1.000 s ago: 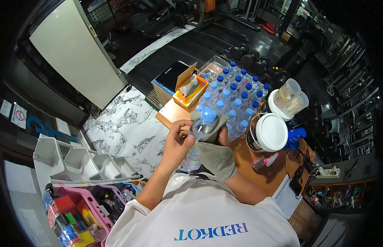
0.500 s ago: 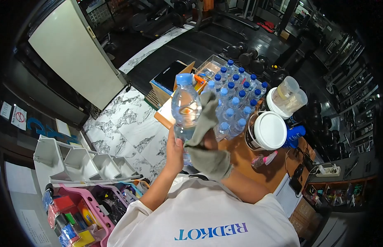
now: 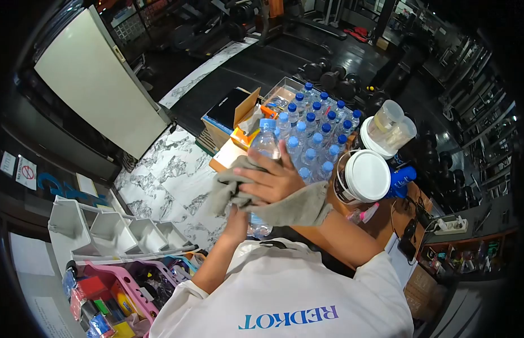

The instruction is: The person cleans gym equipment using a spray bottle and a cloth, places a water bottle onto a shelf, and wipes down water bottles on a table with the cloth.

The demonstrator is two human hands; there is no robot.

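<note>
My left hand [image 3: 236,224] grips the bottle [image 3: 266,145], cap [image 3: 267,124] uppermost, while my right hand [image 3: 280,182] presses the cloth [image 3: 295,209] against its side.

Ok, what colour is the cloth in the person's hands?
The cloth is grey-green, best seen in the head view.

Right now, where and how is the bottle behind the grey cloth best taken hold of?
Probably by its blue cap, coming from above, fingertips closing round the sides. The bottle looks roughly upright, and its round cap shows clear at the top, while the cloth and right hand cover its middle.
</note>
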